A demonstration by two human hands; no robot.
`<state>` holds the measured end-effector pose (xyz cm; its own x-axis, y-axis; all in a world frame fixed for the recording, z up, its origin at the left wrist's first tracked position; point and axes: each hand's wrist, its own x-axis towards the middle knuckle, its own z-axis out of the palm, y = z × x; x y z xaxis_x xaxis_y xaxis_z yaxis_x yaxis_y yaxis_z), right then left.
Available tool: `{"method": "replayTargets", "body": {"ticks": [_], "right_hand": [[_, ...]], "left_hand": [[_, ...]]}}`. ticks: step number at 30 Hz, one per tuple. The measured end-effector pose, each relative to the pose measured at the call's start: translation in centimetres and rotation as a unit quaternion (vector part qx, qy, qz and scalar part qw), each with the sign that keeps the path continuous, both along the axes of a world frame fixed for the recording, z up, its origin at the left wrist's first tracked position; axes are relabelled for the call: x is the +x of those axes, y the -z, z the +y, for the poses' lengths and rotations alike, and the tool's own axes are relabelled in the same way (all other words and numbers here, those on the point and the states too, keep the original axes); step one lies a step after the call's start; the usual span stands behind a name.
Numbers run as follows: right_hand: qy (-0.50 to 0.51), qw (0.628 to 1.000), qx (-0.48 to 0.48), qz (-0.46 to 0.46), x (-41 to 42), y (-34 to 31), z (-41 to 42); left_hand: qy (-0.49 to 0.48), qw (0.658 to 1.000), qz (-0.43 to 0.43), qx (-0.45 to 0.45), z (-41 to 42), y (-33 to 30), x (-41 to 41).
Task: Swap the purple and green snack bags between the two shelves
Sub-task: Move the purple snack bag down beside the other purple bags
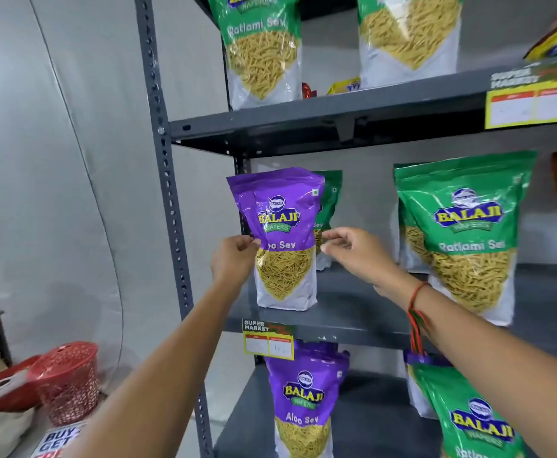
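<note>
- Purple Aloo Sev bag (pixel 282 239) stands upright on the middle shelf (pixel 353 312), at its left end, just beside the grey shelf upright (pixel 171 206).
- Left hand (pixel 234 259) is at the bag's left edge, about mid-height; left fingers (pixel 249 241) curl in and pinch that edge.
- Right hand (pixel 356 256) is at the bag's right edge, same height; right fingers (pixel 331 238) are loosely spread, tips at or just off the edge, contact unclear.
- Bag look: glossy purple top with Balaji Wafers logo, clear lower window showing yellow sev, white base; top slightly creased.
- A green bag (pixel 330 213) stands right behind it, mostly hidden.
- Green Ratlami Sev bag (pixel 465 236) stands upright further right on the same shelf, well apart from both hands.
- Lower shelf (pixel 369 421): another purple Aloo Sev bag (pixel 305 401) at left, green Balaji bag (pixel 475 421) at right.
- Top shelf (pixel 336 110): two green Ratlami Sev bags (pixel 262 51).
- Both forearms reach up and forward, palms facing each other; red thread bracelet (pixel 417 304) on right wrist.
- Red mesh basket (pixel 68 378) on the floor at lower left.
</note>
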<state>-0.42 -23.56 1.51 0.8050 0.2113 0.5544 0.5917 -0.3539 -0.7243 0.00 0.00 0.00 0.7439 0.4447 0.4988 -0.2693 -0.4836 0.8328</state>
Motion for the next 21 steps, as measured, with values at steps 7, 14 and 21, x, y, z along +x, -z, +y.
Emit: {"method": "replayTargets", "body": {"ticks": [7,14,21], "right_hand": [[-0.038,0.994,0.094,0.026,6.7,1.5,2.1],[-0.065,0.98,0.181,0.041,8.1,2.1,3.1],[-0.07,0.976,0.201,0.051,6.3,2.1,3.1]], "left_hand": [[-0.101,0.991,-0.05,0.068,-0.5,1.7,2.8],[-0.091,0.993,-0.066,0.028,0.2,1.8,4.0],[-0.025,0.998,-0.019,-0.051,0.0,1.5,3.6]]}}
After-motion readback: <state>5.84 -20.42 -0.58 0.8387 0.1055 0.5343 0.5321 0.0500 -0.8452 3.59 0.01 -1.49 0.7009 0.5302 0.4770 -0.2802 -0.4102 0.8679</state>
